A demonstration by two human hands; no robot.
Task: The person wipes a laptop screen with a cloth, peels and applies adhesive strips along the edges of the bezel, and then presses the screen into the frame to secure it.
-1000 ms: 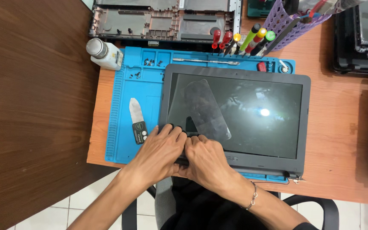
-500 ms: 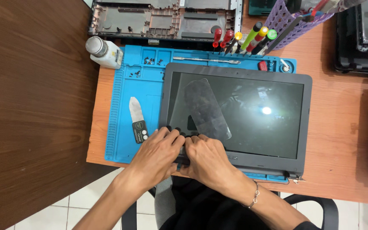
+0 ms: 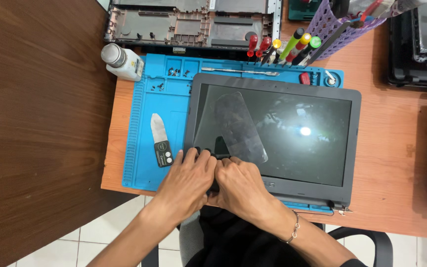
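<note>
- I see both hands pressed together at the near-left corner of the laptop screen panel (image 3: 273, 133), which lies flat on the blue repair mat (image 3: 144, 148), screen up.
- Left hand (image 3: 186, 180): fingers curled over the lower bezel edge, tips on the frame near the corner. Can't tell whether they pinch anything.
- Right hand (image 3: 240, 185): touching the left hand, fingers bent onto the same bezel strip; a small dark object sits under the tips, too hidden to identify. Thin bracelet (image 3: 295, 230) on that wrist.
- A clear, rounded plastic sheet (image 3: 238, 126) lies tilted on the left half of the glass, its lower end just above the fingers.
- A metal pry tool with black handle (image 3: 160, 141) rests on the mat, just left of the panel, apart from the hands.
- Mat sits on the orange counter (image 3: 396, 148); loose screws (image 3: 174, 73) in its top trays, a thin metal spudger (image 3: 240, 72) along the top edge.
- White bottle (image 3: 122, 62) at the mat's far-left corner.
- Screwdrivers (image 3: 282, 47) lean out of a purple mesh holder (image 3: 342, 29); a stripped laptop chassis (image 3: 193, 22) lies beyond.
</note>
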